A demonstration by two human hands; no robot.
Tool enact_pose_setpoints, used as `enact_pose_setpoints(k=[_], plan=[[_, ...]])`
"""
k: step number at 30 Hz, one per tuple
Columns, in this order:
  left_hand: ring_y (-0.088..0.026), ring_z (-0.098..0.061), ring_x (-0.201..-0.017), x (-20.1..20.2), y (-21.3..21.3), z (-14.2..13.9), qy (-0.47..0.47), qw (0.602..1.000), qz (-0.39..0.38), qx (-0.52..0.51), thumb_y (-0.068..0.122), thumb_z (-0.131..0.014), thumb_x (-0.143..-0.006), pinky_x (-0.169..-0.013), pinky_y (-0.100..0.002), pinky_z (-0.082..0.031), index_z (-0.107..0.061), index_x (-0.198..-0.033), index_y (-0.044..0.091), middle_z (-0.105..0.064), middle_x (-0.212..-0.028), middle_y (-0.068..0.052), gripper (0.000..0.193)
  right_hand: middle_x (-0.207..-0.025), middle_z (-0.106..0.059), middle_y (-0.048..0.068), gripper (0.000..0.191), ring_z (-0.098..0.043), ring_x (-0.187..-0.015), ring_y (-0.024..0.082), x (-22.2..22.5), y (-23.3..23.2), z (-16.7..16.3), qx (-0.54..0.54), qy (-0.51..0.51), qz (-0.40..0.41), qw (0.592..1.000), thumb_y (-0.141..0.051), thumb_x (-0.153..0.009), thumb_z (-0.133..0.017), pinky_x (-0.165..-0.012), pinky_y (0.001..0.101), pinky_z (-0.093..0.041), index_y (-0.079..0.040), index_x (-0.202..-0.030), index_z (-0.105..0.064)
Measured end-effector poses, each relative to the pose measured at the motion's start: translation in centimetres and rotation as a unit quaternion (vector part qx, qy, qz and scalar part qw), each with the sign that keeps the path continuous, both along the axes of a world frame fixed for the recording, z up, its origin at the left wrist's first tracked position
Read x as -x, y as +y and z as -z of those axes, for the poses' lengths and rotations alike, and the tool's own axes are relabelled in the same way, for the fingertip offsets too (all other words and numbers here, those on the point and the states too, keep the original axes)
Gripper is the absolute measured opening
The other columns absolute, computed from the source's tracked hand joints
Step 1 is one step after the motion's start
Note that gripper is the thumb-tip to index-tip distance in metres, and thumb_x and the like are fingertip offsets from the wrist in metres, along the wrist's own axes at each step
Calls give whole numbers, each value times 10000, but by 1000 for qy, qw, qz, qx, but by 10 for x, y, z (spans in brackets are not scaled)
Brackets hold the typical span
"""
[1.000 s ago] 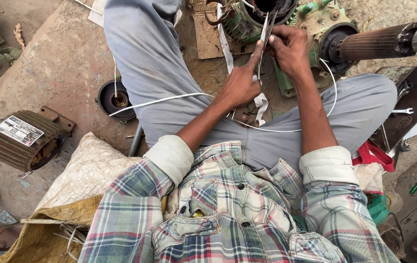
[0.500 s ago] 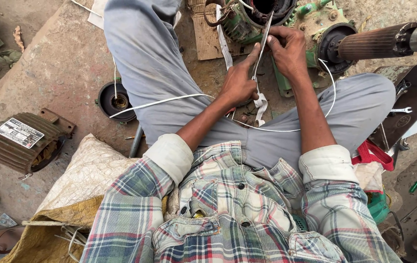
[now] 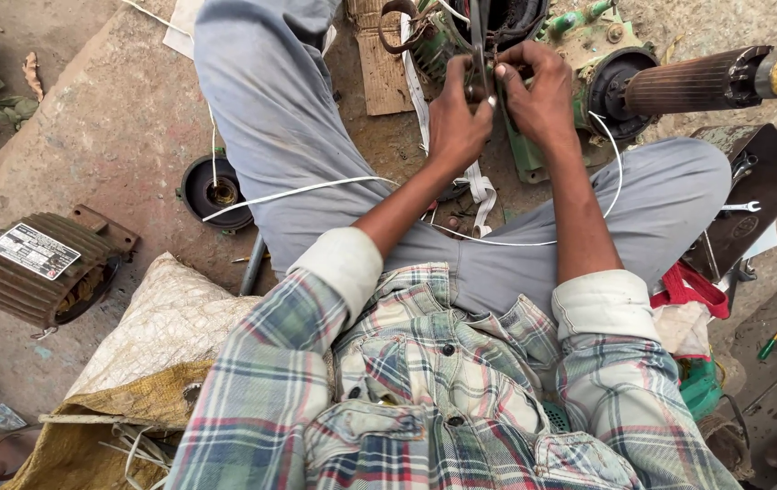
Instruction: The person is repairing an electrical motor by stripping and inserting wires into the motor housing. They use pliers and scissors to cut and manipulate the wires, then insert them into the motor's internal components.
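Head view, person seated on the ground, legs apart. Both hands meet at upper centre of the frame, at the open green motor housing (image 3: 506, 36).

Left hand (image 3: 456, 118): fingers curled closed, pinching a thin dark strip (image 3: 478, 41) that stands upright into the motor's opening. Right hand (image 3: 541, 95): fingers also curled closed, thumb pressed on the same strip just beside the left hand; hands touching.

White cord (image 3: 316, 189) runs from left of centre across the left thigh and loops round behind the right forearm. White flat tape (image 3: 479, 191) hangs below the hands.

Ribbed rotor (image 3: 692, 83) on its shaft lies at upper right, beside the housing. Finned grey motor casing (image 3: 39, 268) at left edge; round black cap (image 3: 216, 191) near the left leg. Spanner (image 3: 740, 207) at right, on a dark plate (image 3: 765, 195).
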State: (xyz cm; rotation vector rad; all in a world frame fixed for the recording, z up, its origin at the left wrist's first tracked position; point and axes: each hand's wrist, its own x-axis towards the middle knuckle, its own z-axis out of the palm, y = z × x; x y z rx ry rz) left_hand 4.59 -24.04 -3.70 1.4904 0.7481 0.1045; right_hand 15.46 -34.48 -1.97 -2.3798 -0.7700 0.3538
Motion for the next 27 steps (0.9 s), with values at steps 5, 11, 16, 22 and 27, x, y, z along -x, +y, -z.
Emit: enact_pose_setpoints(k=[5, 11, 16, 22, 27], plan=[[-204, -713, -663, -20, -3, 15, -43, 998, -52, -5, -20, -634, -864, -553, -392, -538, -480, -1259, 154, -708, -899, -51, 458, -981, -661, 66, 74, -679, -878, 210, 0, 2, 6, -2, -134, -38, 990, -92, -1005, -739, -793, 427, -548, -59, -971, -681], [-164, -726, -727, -17, 23, 28, -110, 986, 8, -126, -98, -514, -829, -544, -314, -616, -507, -1218, 155, -758, -968, -52, 464, -971, -667, 77, 115, -644, -730, 228, 2, 10, 8, 73, -250, -5, 966, -142, -1015, -737, -672, 411, -512, -61, -968, -672], [-200, -751, -674, 13, 39, 1, -67, 989, 44, -123, 222, -768, -892, -523, -354, -597, -558, -1233, 166, -771, -940, -74, 404, -990, -672, 70, 67, -689, -850, 215, -5, 3, -5, 7, -167, -49, 985, -99, -1035, -708, -760, 413, -553, -68, -998, -661], [-247, -749, -626, 71, 17, -44, -60, 929, 211, 298, 402, -753, -844, -534, -397, -651, -60, -1598, 331, -763, -883, -196, 1027, -959, -679, 90, 103, -689, -817, 268, -4, 3, -19, -1, -188, -51, 981, -120, -1041, -742, -724, 452, -536, -50, -1005, -675], [-291, -779, -723, 72, 7, -41, -102, 872, 212, 430, 371, -738, -903, -634, -423, -691, 44, -1649, 352, -732, -899, -224, 1080, -977, -674, 102, 95, -687, -826, 316, 1, 4, -30, -10, -208, -43, 977, -102, -1035, -722, -717, 472, -515, -37, -1002, -661]])
